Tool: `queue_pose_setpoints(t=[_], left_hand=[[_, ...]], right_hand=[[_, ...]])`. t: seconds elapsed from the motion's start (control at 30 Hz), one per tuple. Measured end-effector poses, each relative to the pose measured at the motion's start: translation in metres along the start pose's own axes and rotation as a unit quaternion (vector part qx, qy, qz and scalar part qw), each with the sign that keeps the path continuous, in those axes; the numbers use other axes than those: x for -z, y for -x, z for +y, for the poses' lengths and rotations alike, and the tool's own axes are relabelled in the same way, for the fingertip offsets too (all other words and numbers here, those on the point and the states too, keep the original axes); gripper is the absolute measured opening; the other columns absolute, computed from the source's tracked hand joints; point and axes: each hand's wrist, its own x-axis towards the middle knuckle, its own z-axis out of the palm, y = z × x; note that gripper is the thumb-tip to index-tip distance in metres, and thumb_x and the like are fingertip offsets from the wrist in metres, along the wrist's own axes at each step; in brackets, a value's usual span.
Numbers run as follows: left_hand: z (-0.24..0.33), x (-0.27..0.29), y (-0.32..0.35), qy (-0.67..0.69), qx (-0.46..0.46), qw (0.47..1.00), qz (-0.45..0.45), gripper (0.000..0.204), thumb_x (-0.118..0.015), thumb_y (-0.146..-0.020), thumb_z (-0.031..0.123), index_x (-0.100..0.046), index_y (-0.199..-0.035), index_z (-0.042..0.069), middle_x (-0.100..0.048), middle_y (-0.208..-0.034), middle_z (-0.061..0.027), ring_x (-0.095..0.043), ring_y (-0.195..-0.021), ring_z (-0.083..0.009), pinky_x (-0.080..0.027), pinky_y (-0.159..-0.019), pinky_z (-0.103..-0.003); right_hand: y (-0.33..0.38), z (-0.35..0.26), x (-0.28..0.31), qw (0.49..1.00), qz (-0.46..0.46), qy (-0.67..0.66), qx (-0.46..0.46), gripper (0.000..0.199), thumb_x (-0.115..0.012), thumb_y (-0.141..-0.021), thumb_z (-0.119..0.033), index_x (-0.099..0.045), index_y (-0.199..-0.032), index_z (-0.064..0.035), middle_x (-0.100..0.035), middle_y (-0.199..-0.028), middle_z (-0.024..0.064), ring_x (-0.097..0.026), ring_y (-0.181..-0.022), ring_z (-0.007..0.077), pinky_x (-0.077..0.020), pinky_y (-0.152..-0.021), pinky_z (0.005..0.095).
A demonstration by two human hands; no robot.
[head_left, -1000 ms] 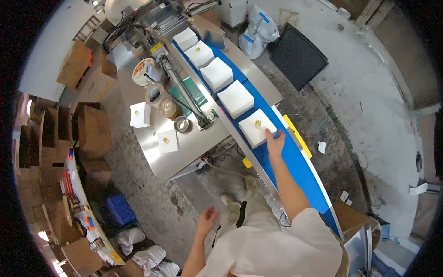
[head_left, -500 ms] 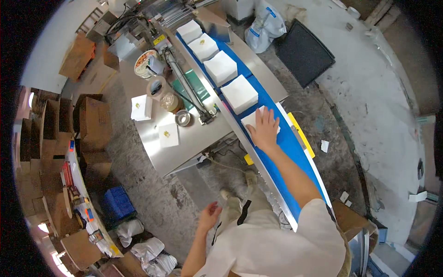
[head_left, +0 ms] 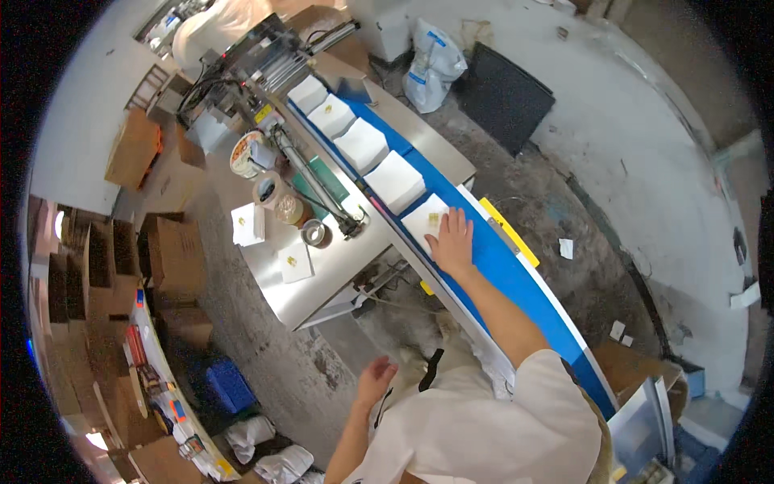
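On the blue conveyor belt (head_left: pixel 516 282) lies a row of square white paper stacks, which look like napkins. My right hand (head_left: pixel 453 244) rests with fingers spread on the near corner of the nearest stack (head_left: pixel 421 220). That stack shows a small gold print on top. Just ahead of it sits a taller plain white stack (head_left: pixel 395 182), and beyond are a plain stack (head_left: pixel 362 145), a gold-printed one (head_left: pixel 331 117) and another (head_left: pixel 308 94). My left hand (head_left: pixel 376 379) hangs beside my body, away from the belt, fingers loosely bent and holding nothing.
A steel table (head_left: pixel 282 302) left of the belt carries two printed white stacks, a metal cup (head_left: pixel 314 232), jars (head_left: pixel 289 208) and a round tub (head_left: pixel 246 153). Machinery stands at the belt's far end. Cardboard boxes (head_left: pixel 179 254) and a blue crate (head_left: pixel 230 385) are at left.
My right hand has drawn back from the top of the nearest stack to its near corner, uncovering the gold print. The view has shifted; my left hand stays beside my body.
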Motion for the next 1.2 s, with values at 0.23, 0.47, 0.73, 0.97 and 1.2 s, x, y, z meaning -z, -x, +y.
queue_pose_setpoints(t=[0.23,0.47,0.73,0.97,1.2], left_hand=[[0.009,0.005,0.005,-0.152,-0.122,0.979,-0.062,0.041,-0.069,-0.089,0.030,-0.064,-0.114,-0.002,-0.072,-0.094,-0.0155,-0.069,-0.087,-0.0202,-0.053,-0.077,-0.033],[0.042,-0.015,0.036,-0.240,-0.230,0.913,-0.236,0.035,-0.065,-0.091,0.034,-0.070,-0.089,0.000,-0.067,-0.075,-0.0166,-0.068,-0.073,-0.0250,-0.050,-0.067,-0.034],[-0.010,-0.113,0.108,-0.231,-0.326,0.809,-0.432,0.027,-0.064,-0.092,0.028,-0.070,-0.096,0.002,-0.071,-0.083,-0.0137,-0.069,-0.073,-0.0222,-0.052,-0.067,-0.034],[-0.087,-0.183,0.204,-0.245,-0.223,0.706,-0.626,0.016,-0.058,-0.093,0.008,-0.063,-0.105,-0.002,-0.068,-0.081,-0.0051,-0.064,-0.070,-0.0116,-0.051,-0.065,-0.026],[-0.142,-0.273,0.356,-0.402,-0.237,0.616,-0.635,0.016,-0.069,-0.090,0.018,-0.068,-0.098,0.004,-0.067,-0.076,-0.0007,-0.059,-0.064,-0.0070,-0.047,-0.056,-0.024]], right_hand=[[0.139,0.045,0.104,0.970,-0.016,-0.167,-0.177,0.052,-0.062,-0.091,-0.034,-0.057,-0.125,0.0053,-0.049,-0.137,0.0274,-0.047,-0.128,0.0419,-0.0405,-0.106,0.0450],[0.330,0.016,0.209,0.885,0.143,-0.312,-0.314,0.033,-0.067,-0.091,-0.023,-0.065,-0.117,-0.0018,-0.071,-0.102,0.0169,-0.070,-0.091,0.0227,-0.0556,-0.077,0.0337],[0.543,-0.060,0.258,0.853,0.160,-0.256,-0.425,0.032,-0.065,-0.094,-0.022,-0.064,-0.118,-0.0014,-0.072,-0.102,0.0124,-0.069,-0.092,0.0190,-0.0546,-0.080,0.0323],[0.690,-0.093,0.290,0.793,0.226,-0.249,-0.507,0.035,-0.064,-0.093,-0.023,-0.063,-0.120,-0.0015,-0.070,-0.107,0.0161,-0.069,-0.097,0.0230,-0.0546,-0.082,0.0347],[0.886,-0.108,0.310,0.729,0.302,-0.225,-0.572,0.035,-0.065,-0.092,-0.023,-0.064,-0.118,0.0003,-0.070,-0.106,0.0162,-0.069,-0.094,0.0224,-0.0544,-0.082,0.0350]])
